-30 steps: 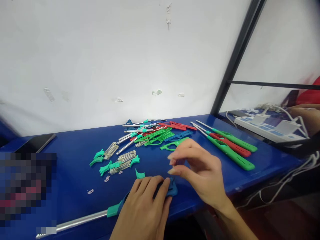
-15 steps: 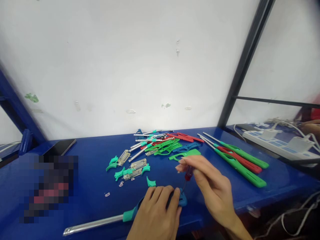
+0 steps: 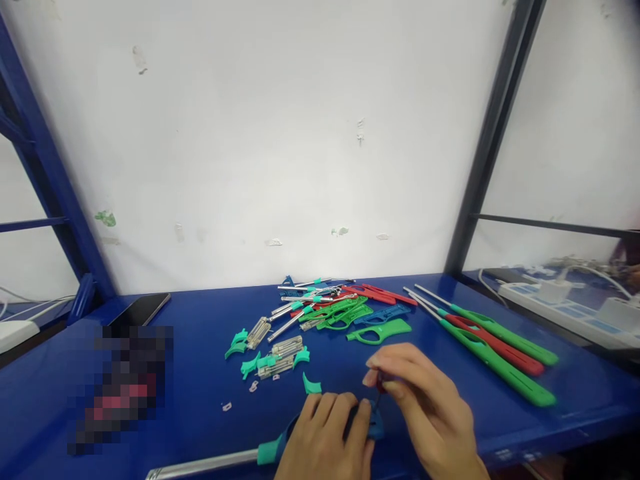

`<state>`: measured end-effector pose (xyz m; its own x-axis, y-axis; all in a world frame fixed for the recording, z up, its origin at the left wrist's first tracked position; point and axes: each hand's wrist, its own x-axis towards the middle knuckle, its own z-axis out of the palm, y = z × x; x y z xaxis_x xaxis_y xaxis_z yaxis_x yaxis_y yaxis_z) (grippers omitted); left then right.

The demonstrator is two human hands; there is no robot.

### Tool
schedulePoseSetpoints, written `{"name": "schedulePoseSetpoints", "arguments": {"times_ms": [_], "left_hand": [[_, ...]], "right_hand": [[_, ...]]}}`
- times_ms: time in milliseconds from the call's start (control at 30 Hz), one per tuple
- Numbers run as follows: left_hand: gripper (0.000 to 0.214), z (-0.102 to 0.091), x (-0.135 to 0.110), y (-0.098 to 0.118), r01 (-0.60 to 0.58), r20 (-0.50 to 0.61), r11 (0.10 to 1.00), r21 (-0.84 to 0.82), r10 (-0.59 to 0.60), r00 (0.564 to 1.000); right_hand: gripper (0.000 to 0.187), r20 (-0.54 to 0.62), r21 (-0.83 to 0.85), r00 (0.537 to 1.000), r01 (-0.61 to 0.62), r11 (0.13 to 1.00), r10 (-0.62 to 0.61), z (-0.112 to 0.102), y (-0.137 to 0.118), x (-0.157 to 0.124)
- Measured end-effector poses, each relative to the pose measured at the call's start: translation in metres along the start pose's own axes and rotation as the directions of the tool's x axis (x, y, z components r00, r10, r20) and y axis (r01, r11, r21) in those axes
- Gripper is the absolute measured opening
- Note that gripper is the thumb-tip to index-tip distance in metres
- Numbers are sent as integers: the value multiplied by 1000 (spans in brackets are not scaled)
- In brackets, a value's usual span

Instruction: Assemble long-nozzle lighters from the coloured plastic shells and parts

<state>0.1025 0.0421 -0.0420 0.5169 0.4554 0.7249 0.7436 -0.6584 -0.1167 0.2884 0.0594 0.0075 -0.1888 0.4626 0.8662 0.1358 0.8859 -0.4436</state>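
Note:
My left hand (image 3: 326,437) presses down over a blue long-reach lighter (image 3: 377,425) lying on the blue table. Its metal tube and teal collar stick out to the left, while most of the handle is hidden under my fingers. In a pinch of thumb and fingers, my right hand (image 3: 440,413) grips a small screwdriver (image 3: 381,382) with a red handle. The thin shaft points down at the handle's right end; whether the tip sits in a slot I cannot tell. Just beyond my left hand lies a teal trigger (image 3: 312,385).
Behind lie piled metal tubes and green handle shells (image 3: 345,312), with red shells (image 3: 380,293). Clear fuel tanks (image 3: 287,347) and teal triggers are left of centre. Whole lighters (image 3: 500,363) lie right. A phone (image 3: 143,311) is at left, a power strip (image 3: 560,300) at far right.
The camera view has shifted, so everything appears lower and slightly to the right. My right fingers now cover more of the screwdriver handle. My left hand still holds the lighter down.

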Motion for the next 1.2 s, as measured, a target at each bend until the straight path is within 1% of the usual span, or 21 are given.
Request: {"name": "schedulePoseSetpoints", "arguments": {"times_ms": [67, 133, 300, 333, 400, 467, 500, 567, 700, 800, 900, 1000, 1033, 1100, 1167, 1200], "left_hand": [[26, 0, 0, -1, -10, 5, 1000, -2, 10, 1000], [28, 1, -1, -1, -18, 9, 1000, -3, 18, 1000], [31, -1, -2, 0, -14, 33, 1000, -4, 14, 999], [31, -1, -2, 0, -11, 36, 1000, -5, 11, 999], [31, -2, -2, 1, -7, 39, 1000, -4, 8, 999], [29, -2, -2, 1, -4, 36, 1000, -2, 4, 999], [28, -2, -1, 1, -3, 36, 1000, -1, 3, 999], [26, -2, -1, 1, -2, 40, 1000, 2, 2, 999], [26, -1, -1, 1, 0, 38, 1000, 4, -1, 999], [27, -1, -1, 2, 1, 36, 1000, 6, -1, 999], [27, -2, 0, 2, -3, 42, 1000, 10, 3, 999], [26, -4, 2, 2, -7, 39, 1000, 12, 7, 999], [26, -5, 3, 2, -8, 35, 1000, 13, 7, 999], [26, -6, 5, 2, -11, 29, 1000, 15, 10, 1000], [26, -8, 6, 2, -15, 29, 1000, 18, 14, 999], [26, -8, 6, 2, -18, 30, 1000, 19, 17, 999]], "right_hand": [[40, -59, 1, 998, 11, 1000, -11, 1, 1, 1], [40, -90, -19, 996, 10, 1000, -12, 2, 3, 1], [56, -96, -12, 995, 23, 1000, -24, 3, 8, -6], [55, -99, -9, 995, 25, 1000, -26, 3, 8, -6], [46, -95, -14, 995, 19, 1000, -20, 2, 7, -7], [35, -84, -42, 996, -21, 999, 17, 1, 5, -5], [33, -79, -56, 996, -36, 998, 31, 0, 4, -5], [35, -80, -53, 996, -53, 997, 49, 0, 2, -4], [37, -153, 47, 988, 4, 999, 3, 0, 2, -2], [31, -192, 11, 981, 3, 1000, -1, 0, 3, -2], [29, -153, -35, 988, -37, 999, 31, -1, 4, -4], [35, -87, 10, 995, -49, 999, 50, 0, 5, -5], [34, -85, 33, 995, -47, 998, 50, 0, 5, -5], [30, -120, 48, 991, -53, 997, 58, 0, 4, -3], [28, -152, 22, 985, -74, 997, 76, 0, 3, -1], [27, -149, 9, 985, -88, 996, 88, 0, 3, -1]]}}
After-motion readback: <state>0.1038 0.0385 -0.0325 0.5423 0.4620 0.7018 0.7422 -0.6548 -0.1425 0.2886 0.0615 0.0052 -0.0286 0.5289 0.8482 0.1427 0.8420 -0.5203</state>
